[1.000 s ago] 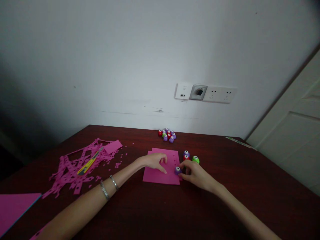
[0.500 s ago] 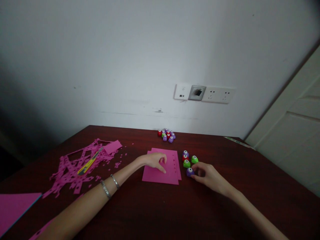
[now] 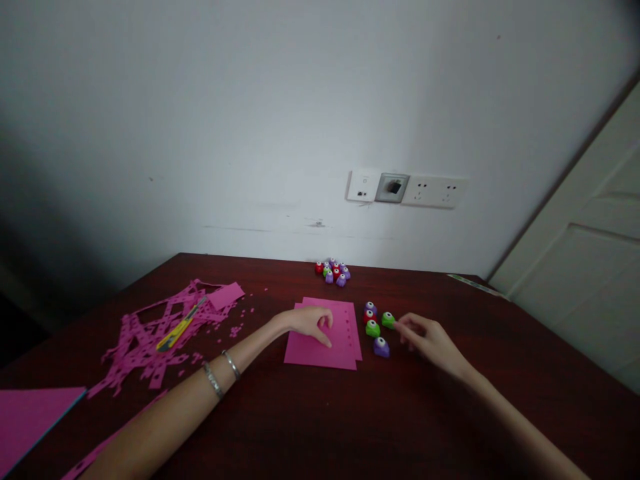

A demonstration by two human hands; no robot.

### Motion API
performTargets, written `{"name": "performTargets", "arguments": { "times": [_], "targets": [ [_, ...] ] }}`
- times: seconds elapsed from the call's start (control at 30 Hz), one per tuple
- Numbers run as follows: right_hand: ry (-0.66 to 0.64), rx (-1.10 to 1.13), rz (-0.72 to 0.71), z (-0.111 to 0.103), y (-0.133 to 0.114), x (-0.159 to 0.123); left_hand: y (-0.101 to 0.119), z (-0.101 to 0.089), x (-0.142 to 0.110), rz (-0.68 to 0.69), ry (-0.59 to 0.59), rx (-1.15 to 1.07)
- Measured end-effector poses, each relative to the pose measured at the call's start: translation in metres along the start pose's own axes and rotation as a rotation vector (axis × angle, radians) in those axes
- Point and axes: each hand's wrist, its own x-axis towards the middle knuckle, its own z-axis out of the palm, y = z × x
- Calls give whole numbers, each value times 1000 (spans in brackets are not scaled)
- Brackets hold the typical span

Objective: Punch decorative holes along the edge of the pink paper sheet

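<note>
My left hand rests on pink paper sheets, its thumb and curled forefinger apart with nothing between them. A row of small punched holes runs down the sheets' right side. My right hand is at the right of a green craft punch; its fingertips reach the punch's edge, and its fingers are apart, not round it. A purple punch sits just in front. Beside the paper stand another green punch, a red punch and a second purple punch.
Several more punches cluster near the wall. Pink paper scraps lie at left with a yellow utility knife on top. A pink sheet is at the near left. A ruler-like strip lies at the back right.
My right hand has let go of the near purple punch and moved up and right to the green punch at the right. My left hand stays on the paper.
</note>
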Motion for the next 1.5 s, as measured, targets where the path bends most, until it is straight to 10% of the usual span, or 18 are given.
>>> {"name": "performTargets", "arguments": {
  "times": [0.6,0.93,1.5],
  "targets": [
    [332,-344,76,-6,56,51,5,3,-3,-11,7,-83],
    [299,-290,82,-8,64,52,-32,-50,45,-485,806,108],
    [332,-106,134,-12,68,55,-85,-60,100,-699,712,250]
  ]
}}
